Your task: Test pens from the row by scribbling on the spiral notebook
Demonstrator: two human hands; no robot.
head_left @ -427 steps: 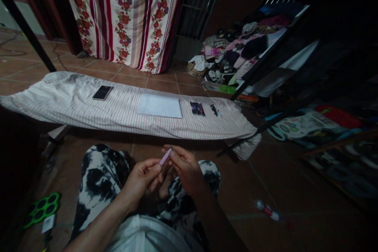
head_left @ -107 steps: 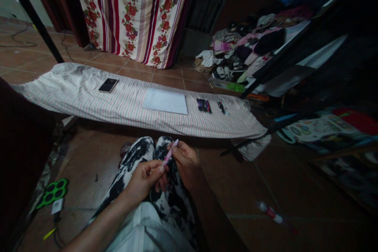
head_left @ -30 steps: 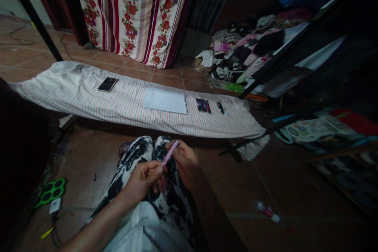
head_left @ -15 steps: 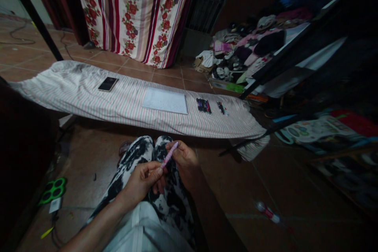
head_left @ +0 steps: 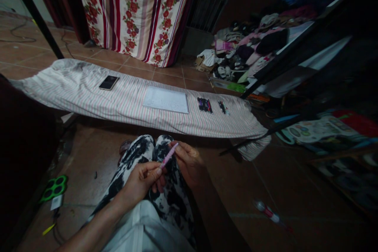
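A slim pink pen (head_left: 169, 156) slants upward above my lap, between both hands. My left hand (head_left: 147, 176) pinches its lower end between thumb and fingers. At the upper tip, the thumb and fingers of my right hand (head_left: 189, 162) close round the pen. Beyond my knees, a striped cloth (head_left: 124, 104) covers a long low surface. On it lie a spiral notebook (head_left: 165, 99), a row of dark pens (head_left: 204, 105), a smaller group of pens (head_left: 223, 107) and a phone (head_left: 109, 82).
A plastic bottle (head_left: 267, 211) lies on the tiled floor at right. At left are a green object with round openings (head_left: 53, 188) and a cable. A clothes pile (head_left: 248, 45) stands at the back right, beside a floral curtain (head_left: 132, 15).
My right hand's fingers have shifted slightly at the pen's upper tip. My left hand keeps its pinch nearly in place. The whole view has moved a little.
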